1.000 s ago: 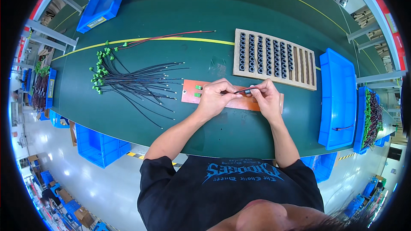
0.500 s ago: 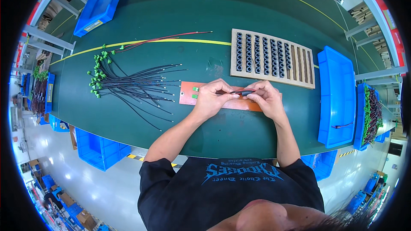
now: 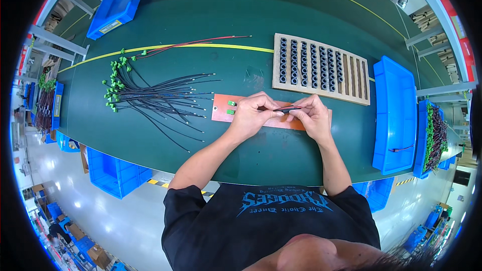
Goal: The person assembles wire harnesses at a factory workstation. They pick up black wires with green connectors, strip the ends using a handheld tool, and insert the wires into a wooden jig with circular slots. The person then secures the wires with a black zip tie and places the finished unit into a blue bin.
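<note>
My left hand (image 3: 251, 118) and my right hand (image 3: 314, 119) meet over an orange board (image 3: 221, 114). Fingertips of both pinch a thin black cable piece (image 3: 287, 109), held roughly level between them, with a little red showing on the right-hand side. Its ends are hidden by my fingers, so I cannot tell how its parts join. Two small green connectors (image 3: 231, 112) sit on the board's left end, next to my left hand. Farther left lies a fan of black cables (image 3: 155, 95) with green connectors (image 3: 114, 88) at their left ends.
A wooden rack (image 3: 354, 78) with rows of black ring-like parts (image 3: 314, 65) stands beyond my right hand. Right of it is a blue tray (image 3: 394, 145) with one small cable inside. Red wires (image 3: 201, 41) lie at the back left. Another blue tray (image 3: 120, 2) stands far left.
Between my hands the red wire shows less than before, and the black piece lies straighter. My fingers have shifted slightly; both hands keep their pinch in nearly the same place.
</note>
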A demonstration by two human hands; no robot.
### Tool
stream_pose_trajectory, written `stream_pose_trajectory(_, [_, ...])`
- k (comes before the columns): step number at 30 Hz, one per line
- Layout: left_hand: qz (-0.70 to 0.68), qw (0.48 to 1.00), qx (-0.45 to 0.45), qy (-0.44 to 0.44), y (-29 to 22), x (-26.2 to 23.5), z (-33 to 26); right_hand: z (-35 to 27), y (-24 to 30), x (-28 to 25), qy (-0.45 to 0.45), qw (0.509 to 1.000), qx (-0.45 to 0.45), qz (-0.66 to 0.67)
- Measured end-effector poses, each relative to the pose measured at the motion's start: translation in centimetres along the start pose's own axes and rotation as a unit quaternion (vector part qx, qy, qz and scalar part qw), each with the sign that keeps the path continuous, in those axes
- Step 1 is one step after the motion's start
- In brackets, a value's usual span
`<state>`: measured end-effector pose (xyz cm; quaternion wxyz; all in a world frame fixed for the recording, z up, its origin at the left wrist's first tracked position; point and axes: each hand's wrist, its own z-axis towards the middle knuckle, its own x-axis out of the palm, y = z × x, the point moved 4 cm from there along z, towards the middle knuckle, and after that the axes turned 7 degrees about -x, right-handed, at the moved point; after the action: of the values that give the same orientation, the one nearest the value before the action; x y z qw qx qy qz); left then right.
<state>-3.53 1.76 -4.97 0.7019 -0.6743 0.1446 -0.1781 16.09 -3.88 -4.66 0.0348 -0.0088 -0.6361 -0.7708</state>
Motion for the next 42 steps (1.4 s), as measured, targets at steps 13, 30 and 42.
stream_pose_trajectory(13, [-0.039,0.994,-0.099,0.0,0.4,-0.4,0.0,0.3,0.6,0.0,0.039,0.999,0.005,0.027])
stream_pose_trajectory(30, [-0.021,0.999,-0.005,0.024,-0.2,-0.3,0.2,0.3,0.7,0.3,0.019,1.0,0.003,0.003])
stream_pose_trajectory(42, [0.035,0.997,0.011,0.065,0.0,0.7,0.1,-0.2,-0.2,1.8,-0.052,0.998,-0.004,-0.039])
